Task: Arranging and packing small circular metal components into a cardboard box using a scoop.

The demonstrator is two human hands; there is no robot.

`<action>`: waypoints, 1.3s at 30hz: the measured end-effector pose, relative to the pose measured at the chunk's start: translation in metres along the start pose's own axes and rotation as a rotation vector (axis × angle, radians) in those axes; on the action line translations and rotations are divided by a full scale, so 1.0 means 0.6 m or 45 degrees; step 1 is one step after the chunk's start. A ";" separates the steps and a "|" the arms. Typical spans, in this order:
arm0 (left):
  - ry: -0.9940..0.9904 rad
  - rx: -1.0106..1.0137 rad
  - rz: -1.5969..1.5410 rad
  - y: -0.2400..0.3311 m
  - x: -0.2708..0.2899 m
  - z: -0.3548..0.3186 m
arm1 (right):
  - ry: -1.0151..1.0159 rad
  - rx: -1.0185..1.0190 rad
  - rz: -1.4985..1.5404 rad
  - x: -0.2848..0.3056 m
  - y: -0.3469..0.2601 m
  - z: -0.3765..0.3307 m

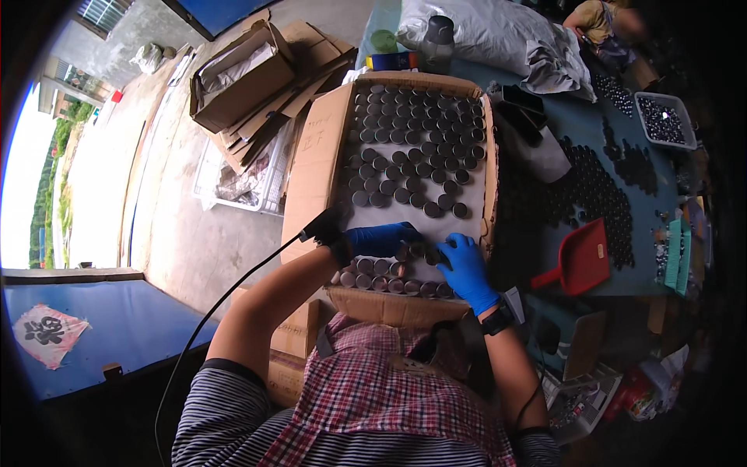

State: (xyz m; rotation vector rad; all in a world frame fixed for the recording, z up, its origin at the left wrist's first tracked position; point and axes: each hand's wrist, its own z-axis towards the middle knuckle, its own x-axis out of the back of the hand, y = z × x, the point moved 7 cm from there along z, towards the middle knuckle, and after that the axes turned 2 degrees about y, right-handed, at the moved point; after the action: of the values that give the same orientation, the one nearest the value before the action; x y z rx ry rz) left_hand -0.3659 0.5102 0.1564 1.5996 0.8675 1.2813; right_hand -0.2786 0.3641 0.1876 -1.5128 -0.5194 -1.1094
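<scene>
An open cardboard box [313,148] stands in front of me, lined with a pale sheet [350,241]. Many small round dark caps [412,136] lie in rows on its far part. Along the near side sit rows of pinkish-brown round caps [395,286]. Both my hands wear blue gloves. My left hand [383,239] reaches in from the left with its fingers bent together. My right hand [468,271] curls in from the right. A short row of dark caps [417,251] is gripped between my fingertips, just above the near rows; the fingers partly hide it.
On the green table to the right are a red dustpan [585,257], heaps of dark caps [595,194] and a white tub [665,121] of small parts. A white sack [490,39] and a dark bottle [439,47] stand behind. Flattened cartons [311,54] and a white crate [233,183] lie left.
</scene>
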 end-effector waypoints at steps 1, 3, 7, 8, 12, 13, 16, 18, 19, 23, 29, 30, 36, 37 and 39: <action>0.016 0.038 -0.053 -0.002 -0.004 0.001 | 0.005 -0.015 0.021 0.001 0.003 -0.007; -0.039 0.036 -0.064 0.012 -0.010 0.001 | 0.012 -0.038 0.037 0.005 0.009 -0.017; -0.198 0.150 -0.057 0.023 -0.026 0.009 | -0.074 0.034 0.031 0.014 0.014 -0.035; -0.203 0.146 -0.061 0.023 -0.029 0.011 | -0.137 0.080 0.030 0.014 0.015 -0.038; -0.141 0.010 -0.024 0.007 -0.051 0.017 | -0.229 0.119 0.124 0.031 0.028 -0.039; -0.160 0.031 -0.102 0.003 -0.060 0.020 | -0.228 0.110 0.122 0.033 0.034 -0.041; -0.228 0.135 0.118 0.007 -0.066 0.021 | -0.309 0.054 0.262 0.035 0.044 -0.042; -0.245 0.086 0.069 0.006 -0.062 0.020 | -0.363 0.014 0.331 0.032 0.050 -0.036; -0.257 0.043 0.023 0.008 -0.061 0.019 | -0.416 -0.018 0.403 0.028 0.053 -0.036; -0.225 0.120 0.202 -0.006 -0.057 0.015 | -0.314 0.127 -0.026 0.038 0.039 -0.034; -0.056 0.148 0.148 -0.013 -0.033 -0.020 | -0.429 0.290 -0.353 0.033 0.019 -0.045; -0.040 0.176 0.173 -0.010 -0.028 -0.025 | -0.413 0.352 -0.317 0.036 0.021 -0.048; 0.076 0.084 0.144 0.001 -0.002 -0.070 | -0.241 0.406 -0.460 0.037 0.024 -0.055; 0.088 0.063 0.250 0.001 -0.003 -0.074 | -0.283 0.372 -0.518 0.031 0.026 -0.055; 0.086 0.045 0.225 -0.001 -0.005 -0.074 | -0.263 0.289 -0.565 0.021 0.031 -0.040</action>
State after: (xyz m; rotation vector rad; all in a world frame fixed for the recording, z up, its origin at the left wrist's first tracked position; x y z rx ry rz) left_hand -0.4099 0.5170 0.1582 1.6994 0.8081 1.4579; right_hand -0.2661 0.3334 0.1870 -1.3516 -1.1269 -1.1840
